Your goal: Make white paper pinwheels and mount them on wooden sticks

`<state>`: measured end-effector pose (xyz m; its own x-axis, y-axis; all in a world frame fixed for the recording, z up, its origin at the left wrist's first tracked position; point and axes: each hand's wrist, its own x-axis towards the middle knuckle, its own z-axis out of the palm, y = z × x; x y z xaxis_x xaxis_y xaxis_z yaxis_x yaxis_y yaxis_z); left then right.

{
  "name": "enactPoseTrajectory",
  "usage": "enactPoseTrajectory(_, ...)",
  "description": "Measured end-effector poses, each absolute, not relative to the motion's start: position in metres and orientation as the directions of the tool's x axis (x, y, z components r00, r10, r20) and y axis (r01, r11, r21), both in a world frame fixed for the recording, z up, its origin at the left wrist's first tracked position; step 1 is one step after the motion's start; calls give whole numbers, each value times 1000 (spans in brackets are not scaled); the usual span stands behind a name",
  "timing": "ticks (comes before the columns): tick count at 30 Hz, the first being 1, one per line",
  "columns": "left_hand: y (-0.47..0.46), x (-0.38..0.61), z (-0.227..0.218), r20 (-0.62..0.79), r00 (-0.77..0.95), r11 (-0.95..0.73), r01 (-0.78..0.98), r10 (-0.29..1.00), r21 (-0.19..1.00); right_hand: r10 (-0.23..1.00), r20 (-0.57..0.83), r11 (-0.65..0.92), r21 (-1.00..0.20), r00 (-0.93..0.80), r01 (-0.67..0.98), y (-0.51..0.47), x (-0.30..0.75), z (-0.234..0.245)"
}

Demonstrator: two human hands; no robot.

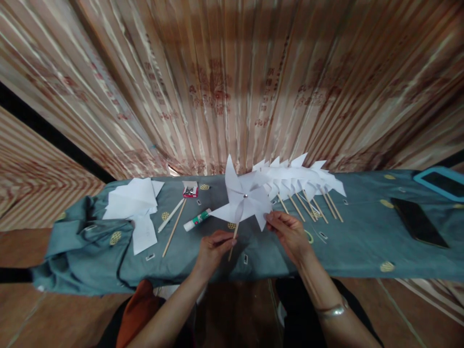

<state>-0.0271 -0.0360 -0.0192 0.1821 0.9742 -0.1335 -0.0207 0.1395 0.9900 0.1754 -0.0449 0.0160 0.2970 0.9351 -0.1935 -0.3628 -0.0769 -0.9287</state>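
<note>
Pinwheel [241, 187]: pointed paper blades [232, 179] | left hand [213, 249] pinches slim wooden stick [236, 230] | right hand [290, 234] pinches 1 blade [261, 217]

Bare left hand [213, 246] and bare right hand [288, 234], with 2 bare forearms [170, 307]. A shiny, rounded, silver-coloured metal bracelet [332, 311] circles the right forearm. Below the near edge of the grey-green cloth-covered table [357, 241], plain black fabric clothing [300, 319] covers 2 legs; smooth rust-orange fabric [139, 309] lies over the left, its garment unclear.
</note>
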Motion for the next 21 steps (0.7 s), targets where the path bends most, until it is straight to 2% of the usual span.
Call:
enactPoseTrajectory(11,-34,-21,-18,-128,163,140,-64,978,988,948,-245,-124,-874,205,-470,-47,161,16)
enactPoseTrajectory(21,-35,-16,-13,-115,181,125,-48,977,991,968,-227,-157,-880,108,-449,-50,153,13)
